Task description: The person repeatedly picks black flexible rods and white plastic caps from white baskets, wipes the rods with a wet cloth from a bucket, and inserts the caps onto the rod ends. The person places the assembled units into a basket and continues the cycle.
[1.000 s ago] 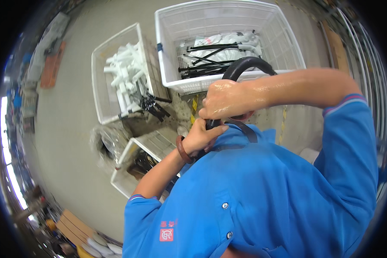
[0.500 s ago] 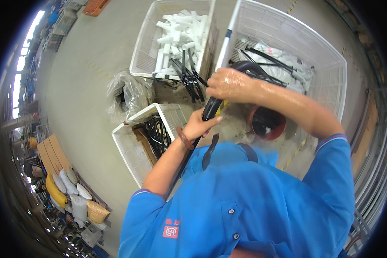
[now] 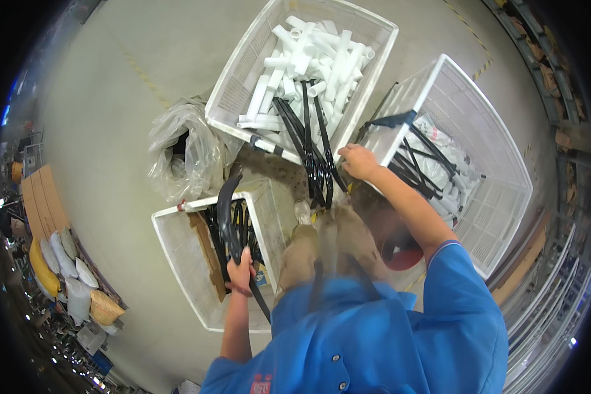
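Note:
My left hand [image 3: 241,264] is wrapped round a long black tube [image 3: 225,213] with a thicker, bent upper end. The tube stands up over the small white crate [image 3: 177,269] at the left, and its thin lower part runs down past my wrist. Near the front corner of the crate of white pipes, my right hand [image 3: 360,161] is stretched out with loosely bent fingers and nothing visible in it. Just left of those fingers, several glossy black rods [image 3: 316,167] lean on the white pipes [image 3: 306,59], their lower ends over the crate's front edge.
A second white crate [image 3: 469,230] at the right holds black rods and white plastic-wrapped pieces. Below it, partly behind my right arm, stands a red bucket [image 3: 402,257]. A clear plastic bag [image 3: 194,154] sits at the left. Sacks [image 3: 79,299] and cardboard [image 3: 44,203] lie farther left.
My right hand has let go of the black tube and moved to beside the leaning rods. My left hand has carried the tube left, over the small crate. The whole view has shifted.

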### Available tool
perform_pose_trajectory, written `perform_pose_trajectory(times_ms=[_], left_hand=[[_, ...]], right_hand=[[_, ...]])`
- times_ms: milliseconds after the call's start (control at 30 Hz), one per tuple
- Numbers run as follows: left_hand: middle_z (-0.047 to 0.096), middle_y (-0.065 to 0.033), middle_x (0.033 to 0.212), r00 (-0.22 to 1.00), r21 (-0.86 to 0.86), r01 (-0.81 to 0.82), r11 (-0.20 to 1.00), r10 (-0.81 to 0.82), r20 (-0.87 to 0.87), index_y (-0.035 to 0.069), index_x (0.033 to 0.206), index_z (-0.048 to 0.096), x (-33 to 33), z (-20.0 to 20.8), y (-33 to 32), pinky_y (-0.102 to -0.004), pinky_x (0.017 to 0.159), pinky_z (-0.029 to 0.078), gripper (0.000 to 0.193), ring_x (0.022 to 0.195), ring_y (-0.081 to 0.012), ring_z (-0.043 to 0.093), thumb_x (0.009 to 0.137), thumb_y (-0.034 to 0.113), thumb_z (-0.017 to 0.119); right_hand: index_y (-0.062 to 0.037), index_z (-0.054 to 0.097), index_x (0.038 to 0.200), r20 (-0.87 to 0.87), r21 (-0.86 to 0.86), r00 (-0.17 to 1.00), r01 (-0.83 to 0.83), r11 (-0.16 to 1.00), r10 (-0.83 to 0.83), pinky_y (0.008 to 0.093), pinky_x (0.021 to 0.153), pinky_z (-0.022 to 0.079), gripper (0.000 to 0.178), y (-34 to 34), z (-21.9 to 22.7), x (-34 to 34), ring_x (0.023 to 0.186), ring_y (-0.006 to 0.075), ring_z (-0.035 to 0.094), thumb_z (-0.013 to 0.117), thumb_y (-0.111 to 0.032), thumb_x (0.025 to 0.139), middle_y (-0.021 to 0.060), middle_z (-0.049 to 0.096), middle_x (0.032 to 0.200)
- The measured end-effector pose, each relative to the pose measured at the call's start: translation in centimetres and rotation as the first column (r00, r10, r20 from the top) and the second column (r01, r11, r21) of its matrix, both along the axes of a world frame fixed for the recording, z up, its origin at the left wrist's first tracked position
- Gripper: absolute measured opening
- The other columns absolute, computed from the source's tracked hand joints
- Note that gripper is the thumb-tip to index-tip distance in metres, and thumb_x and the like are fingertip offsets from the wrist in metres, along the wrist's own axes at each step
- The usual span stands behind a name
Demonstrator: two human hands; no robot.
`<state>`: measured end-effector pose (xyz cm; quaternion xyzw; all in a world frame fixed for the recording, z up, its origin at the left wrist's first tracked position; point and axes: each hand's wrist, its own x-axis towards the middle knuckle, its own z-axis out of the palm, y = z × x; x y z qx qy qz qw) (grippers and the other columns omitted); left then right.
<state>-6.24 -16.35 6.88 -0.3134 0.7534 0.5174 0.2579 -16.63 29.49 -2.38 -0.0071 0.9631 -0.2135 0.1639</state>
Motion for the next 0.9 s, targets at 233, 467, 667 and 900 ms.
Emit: perform_pose_trajectory(times_ms=[233, 467, 667, 900], left_hand=[[0.052, 0.0004, 0.055, 0.977, -0.103, -0.213, 0.972, 0.21, -0.039, 0.004, 0.083, 0.062, 2.7, -3.9, 4.1, -0.0257, 0.044, 0.039, 0.024, 0.044, -0.0098, 0.049, 0.093, 0.026, 0.065], [0.058, -0.0065, 0.069, 0.99, -0.017, -0.138, 0.99, 0.138, 0.033, -0.001, 0.083, 0.06, 4.2, -8.9, 7.7, -0.0258, 0.042, 0.04, 0.039, 0.043, -0.0116, 0.049, 0.089, 0.038, 0.068], [0.061, -0.0039, 0.066, 0.963, 0.012, -0.205, 0.979, 0.2, 0.18, 0.001, 0.083, 0.063, 2.7, -8.6, 8.6, -0.0254, 0.046, 0.042, 0.025, 0.05, -0.0105, 0.055, 0.083, 0.024, 0.074], [0.056, -0.0027, 0.063, 0.998, 0.189, -0.049, 0.981, 0.042, 0.042, 0.001, 0.081, 0.063, -6.2, -4.0, 8.6, -0.0262, 0.042, 0.034, 0.034, 0.045, -0.0098, 0.046, 0.094, 0.033, 0.059]], right_hand=[[-0.0207, 0.05, 0.139, 0.192, -0.055, 0.922, 0.353, 0.934, -0.337, 0.0493, 0.093, 0.049, 0.054, 1.4, -20.4, -23.2, 0.109, 0.0412, 0.061, 0.06, -0.039, 0.089, 0.024, 0.059, 0.123], [-0.0243, 0.06, 0.133, 0.253, -0.006, 0.697, 0.695, 0.719, -0.671, 0.0474, 0.104, 0.043, 0.052, 3.7, -41.6, -34.8, 0.126, 0.0384, 0.051, 0.056, -0.051, 0.089, 0.0254, 0.05, 0.137], [-0.0079, 0.073, 0.096, 0.292, -0.201, 0.57, 0.822, 0.533, -0.768, 0.039, 0.068, 0.056, 0.02, 7.6, -44.5, -28.6, 0.072, 0.0361, 0.068, 0.063, -0.02, 0.084, 0.0151, 0.072, 0.085], [-0.0056, 0.03, 0.148, 0.896, -0.443, 0.363, 0.684, -0.579, -0.257, 0.0429, 0.083, 0.057, 0.075, 2.0, -19.8, -16.8, 0.108, 0.0289, 0.063, 0.066, 0.0, 0.082, 0.0165, 0.055, 0.131]])
